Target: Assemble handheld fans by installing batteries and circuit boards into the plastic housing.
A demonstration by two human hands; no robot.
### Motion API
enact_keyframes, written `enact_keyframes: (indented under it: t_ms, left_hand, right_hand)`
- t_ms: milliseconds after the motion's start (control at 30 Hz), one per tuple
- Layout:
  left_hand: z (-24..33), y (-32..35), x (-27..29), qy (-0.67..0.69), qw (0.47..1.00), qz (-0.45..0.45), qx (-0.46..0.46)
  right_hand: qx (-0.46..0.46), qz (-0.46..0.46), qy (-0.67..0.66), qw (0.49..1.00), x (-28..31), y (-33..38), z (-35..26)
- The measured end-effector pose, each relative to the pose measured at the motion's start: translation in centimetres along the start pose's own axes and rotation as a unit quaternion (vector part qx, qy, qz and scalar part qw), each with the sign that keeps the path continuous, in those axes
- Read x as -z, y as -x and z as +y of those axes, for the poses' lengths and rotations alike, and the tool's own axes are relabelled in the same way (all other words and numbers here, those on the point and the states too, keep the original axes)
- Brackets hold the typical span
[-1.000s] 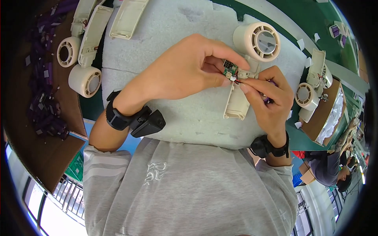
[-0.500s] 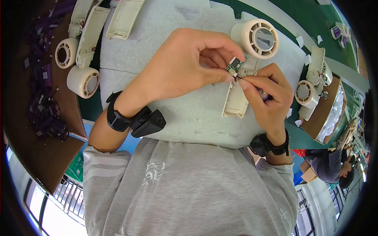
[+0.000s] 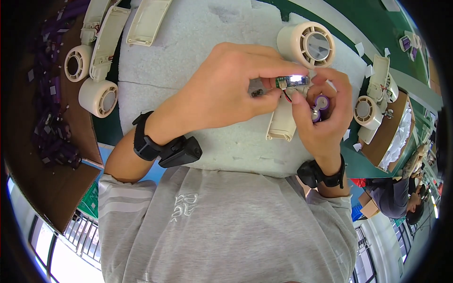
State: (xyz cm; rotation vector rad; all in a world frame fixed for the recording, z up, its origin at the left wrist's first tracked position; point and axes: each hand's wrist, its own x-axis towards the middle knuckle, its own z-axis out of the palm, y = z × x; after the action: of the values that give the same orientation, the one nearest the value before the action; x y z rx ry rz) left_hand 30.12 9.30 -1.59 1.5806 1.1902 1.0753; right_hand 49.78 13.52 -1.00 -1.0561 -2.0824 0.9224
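Note:
My left hand is closed, pinching a small green circuit board by its edge. A bright white display glows on the board. Thin red and black wires run from the board's white connector toward my right hand. In my right hand, curled fingers hold a purple battery pack with cell ends showing; its thumb and index fingertips are close to the board. Below both hands lies a cream handheld fan, its round head at the far side and its open handle shell partly covered by my fingers.
White foam padding covers the work surface. Cream fan bodies and a loose handle cover lie at the left, beside a cardboard box of purple batteries. More fans and a box of white slips are at the right.
The board has turned level and its display now shines white. My left hand has shifted slightly nearer and right. My right fingers have opened somewhat around the battery pack, exposing more of it.

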Motion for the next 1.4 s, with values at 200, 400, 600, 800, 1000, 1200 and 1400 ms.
enact_keyframes:
  t_ms: [200,400,600,800,1000,1200,1400]
  left_hand:
    - [0.0,-0.1,-0.3,-0.060,0.997,0.032,-0.021]
    - [-0.5,0.0,-0.4,-0.081,0.994,0.057,-0.048]
    - [-0.6,0.3,-1.0,-0.115,0.986,0.090,-0.084]
    - [-0.5,0.3,-1.1,-0.110,0.986,0.091,-0.082]
    - [-0.4,0.4,-1.6,-0.021,0.997,0.072,0.002]
    - [0.1,0.3,-2.0,-0.014,0.997,0.060,0.041]
    - [0.0,0.2,-1.9,0.002,0.998,0.029,0.053]
  right_hand:
    - [0.063,0.019,0.043,0.997,-0.1,-0.4,0.3]
    - [0.061,0.029,0.048,0.997,-0.4,-0.3,0.5]
    - [0.075,0.035,0.046,0.996,-0.5,-0.4,0.4]
    - [0.073,0.036,0.042,0.996,-0.5,-0.3,0.5]
    - [-0.018,0.039,-0.028,0.999,-0.4,-0.1,0.4]
    - [-0.063,0.035,-0.039,0.997,0.2,0.1,-0.2]
    - [-0.031,-0.008,0.014,0.999,0.8,0.2,-0.1]
